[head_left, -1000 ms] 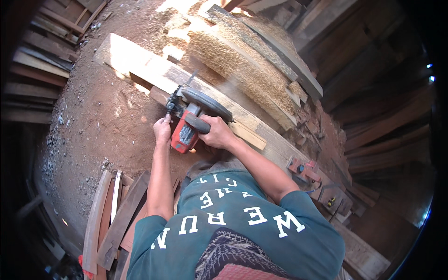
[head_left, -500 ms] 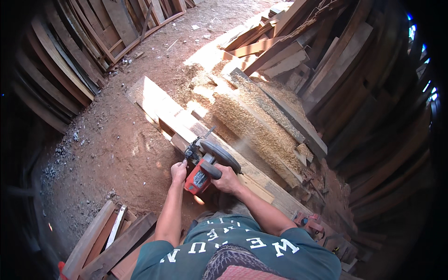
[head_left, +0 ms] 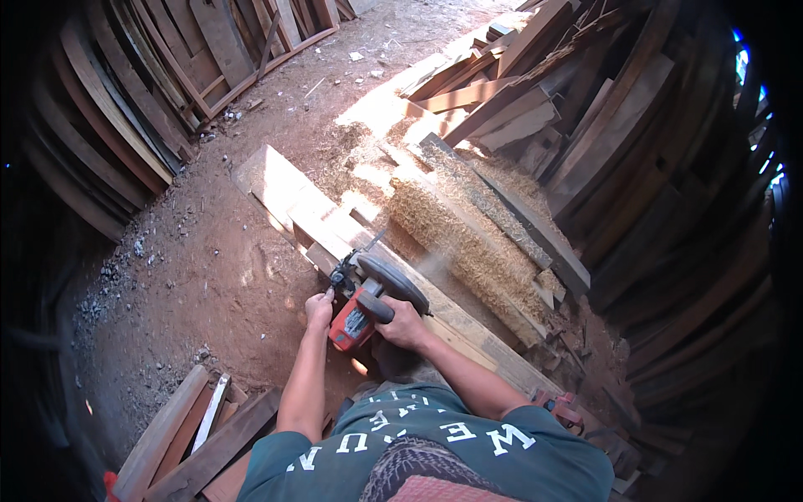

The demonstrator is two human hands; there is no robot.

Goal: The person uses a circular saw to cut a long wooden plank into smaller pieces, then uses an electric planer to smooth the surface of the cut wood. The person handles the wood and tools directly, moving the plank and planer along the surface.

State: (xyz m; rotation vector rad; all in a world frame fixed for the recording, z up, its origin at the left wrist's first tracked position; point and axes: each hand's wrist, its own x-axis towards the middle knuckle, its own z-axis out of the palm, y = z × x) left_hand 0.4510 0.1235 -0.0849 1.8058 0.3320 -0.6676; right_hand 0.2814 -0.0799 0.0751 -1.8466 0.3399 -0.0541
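A red circular saw (head_left: 351,325) with a dark round blade guard (head_left: 393,283) rests on a long pale plank (head_left: 288,186). My right hand (head_left: 404,325) is wrapped round the saw's dark rear handle. At the saw's left side, my left hand (head_left: 319,308) is closed on a small part near the front of its base; that part is mostly hidden by the fingers. From the far left the plank slants down to the near right, passing under the saw. The blade itself is hidden by the guard and the body.
Sawdust (head_left: 456,243) heaps over boards right of the plank. Another red power tool (head_left: 562,410) lies at the near right. Boards (head_left: 155,92) lean at the far left, more timber (head_left: 615,142) at the right. Offcuts (head_left: 188,443) lie at the near left on the earth floor.
The saw has slid slightly along the plank toward its far left end, both hands still on it. The whole view has shifted a little.
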